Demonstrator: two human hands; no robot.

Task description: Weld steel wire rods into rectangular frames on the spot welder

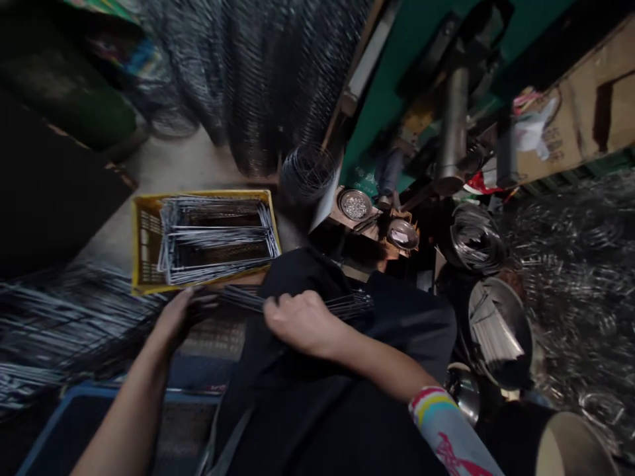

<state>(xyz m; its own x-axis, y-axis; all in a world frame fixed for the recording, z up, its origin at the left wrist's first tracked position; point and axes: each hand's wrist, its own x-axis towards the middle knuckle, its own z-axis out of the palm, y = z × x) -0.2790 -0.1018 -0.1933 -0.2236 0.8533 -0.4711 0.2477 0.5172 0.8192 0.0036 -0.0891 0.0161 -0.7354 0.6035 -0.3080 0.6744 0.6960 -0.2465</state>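
Observation:
A flat bundle of thin metal wire frames (pixel 342 305) lies across my lap, over dark trousers. My right hand (pixel 300 320) is closed over the middle of this bundle, knuckles up. My left hand (pixel 181 314) grips the bundle's left end, fingers curled round the wires, partly smeared by motion. Just beyond both hands stands a yellow plastic crate (pixel 141 241) stacked with more rectangular wire frames (pixel 218 238).
A heap of wire pieces (pixel 59 330) lies at the left, a blue crate (pixel 74 410) below it. Rolls of wire mesh (pixel 258 79) stand behind. A machine (pixel 451 119) with small metal dishes (pixel 354 205) and bowls of wire parts (pixel 496 330) fills the right.

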